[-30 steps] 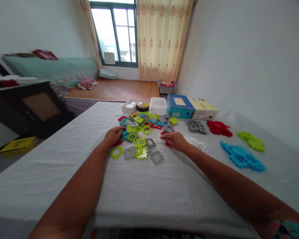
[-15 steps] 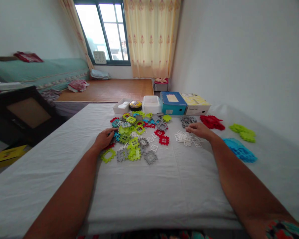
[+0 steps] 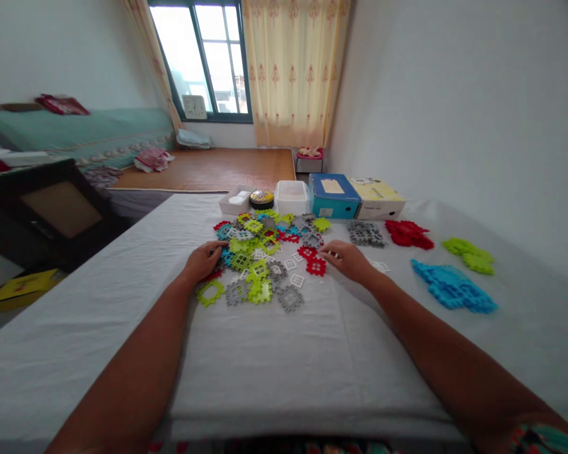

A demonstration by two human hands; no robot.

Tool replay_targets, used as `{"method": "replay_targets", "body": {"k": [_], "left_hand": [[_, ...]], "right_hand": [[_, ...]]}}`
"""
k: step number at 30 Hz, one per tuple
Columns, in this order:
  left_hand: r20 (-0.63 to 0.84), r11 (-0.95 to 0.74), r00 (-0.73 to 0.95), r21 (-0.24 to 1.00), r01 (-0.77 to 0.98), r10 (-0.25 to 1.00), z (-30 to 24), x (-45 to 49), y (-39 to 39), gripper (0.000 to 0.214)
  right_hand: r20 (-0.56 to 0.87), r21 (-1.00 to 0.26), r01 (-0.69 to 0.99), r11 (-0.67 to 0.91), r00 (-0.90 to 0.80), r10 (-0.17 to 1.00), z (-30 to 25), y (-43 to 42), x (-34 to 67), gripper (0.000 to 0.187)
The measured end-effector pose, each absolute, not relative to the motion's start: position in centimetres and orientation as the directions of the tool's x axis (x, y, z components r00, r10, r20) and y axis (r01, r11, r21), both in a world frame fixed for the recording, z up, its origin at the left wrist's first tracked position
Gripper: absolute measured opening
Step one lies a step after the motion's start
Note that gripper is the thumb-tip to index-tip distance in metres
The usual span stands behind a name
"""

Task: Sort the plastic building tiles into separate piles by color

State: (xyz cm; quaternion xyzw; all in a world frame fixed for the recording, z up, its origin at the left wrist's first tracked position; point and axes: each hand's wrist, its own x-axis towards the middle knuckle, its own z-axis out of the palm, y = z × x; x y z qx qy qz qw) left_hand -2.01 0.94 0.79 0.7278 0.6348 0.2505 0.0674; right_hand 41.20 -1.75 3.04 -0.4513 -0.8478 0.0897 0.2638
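A mixed heap of plastic waffle tiles (image 3: 260,249), green, grey, red, blue and white, lies in the middle of a table with a white cloth (image 3: 274,366). My left hand (image 3: 202,260) rests palm down on the heap's left edge, fingers curled over tiles. My right hand (image 3: 349,260) lies at the heap's right side, just right of a red tile (image 3: 316,266), fingers bent and low over the cloth; whether it holds anything is hidden. White tiles (image 3: 381,267) show partly behind it.
Sorted groups lie to the right: grey tiles (image 3: 365,233), red tiles (image 3: 407,233), green tiles (image 3: 471,255), blue tiles (image 3: 452,289). Along the far edge stand a white tray (image 3: 236,200), a round tin (image 3: 262,199), a white tub (image 3: 292,197), a blue box (image 3: 334,195) and a yellow box (image 3: 378,197).
My right hand went right to the white tiles half a second ago, then came back left to the heap's edge. My left hand stayed on the heap.
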Motion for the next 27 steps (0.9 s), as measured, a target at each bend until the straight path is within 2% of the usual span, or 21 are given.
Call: {"method": "replay_targets", "body": {"k": [2,4,12,16,19,22,25,27], "left_hand": [[0.278,-0.181,0.064,0.422,0.888,0.959,0.9,-1.9,0.8,0.047],[0.279,-0.18,0.06,0.43,0.884,0.958,1.1,-1.8,0.7,0.045],[0.267,-0.174,0.058,0.434,0.884,0.962,1.1,-1.7,0.7,0.046],[0.262,-0.173,0.062,0.426,0.888,0.963,1.1,-1.8,0.8,0.048],[0.258,-0.164,0.053,0.43,0.888,0.965,1.2,-1.7,0.7,0.045],[0.257,-0.164,0.054,0.429,0.888,0.965,1.3,-1.7,0.5,0.045],[0.252,-0.158,0.052,0.422,0.893,0.966,1.3,-1.7,0.6,0.045],[0.255,-0.162,0.055,0.422,0.892,0.965,1.2,-1.7,0.6,0.046]], "right_hand": [[0.363,-0.318,0.59,0.742,-0.648,0.67,2.6,-3.1,38.5,0.024],[0.32,-0.236,0.522,0.819,-0.754,0.573,2.0,-4.0,36.6,0.027],[0.258,-0.006,0.619,0.786,-0.758,0.599,1.8,-5.3,35.0,0.019],[0.284,0.032,0.716,0.697,-0.675,0.681,1.9,-5.1,35.3,0.019],[0.348,-0.011,0.799,0.601,-0.561,0.751,2.5,-4.1,36.8,0.023],[0.403,-0.085,0.899,0.429,-0.363,0.84,3.4,-2.8,40.0,0.023],[0.323,-0.113,0.958,0.264,-0.216,0.922,4.0,-1.6,43.5,0.023],[0.241,-0.097,0.965,0.245,-0.216,0.946,4.0,-1.1,45.0,0.022]]}}
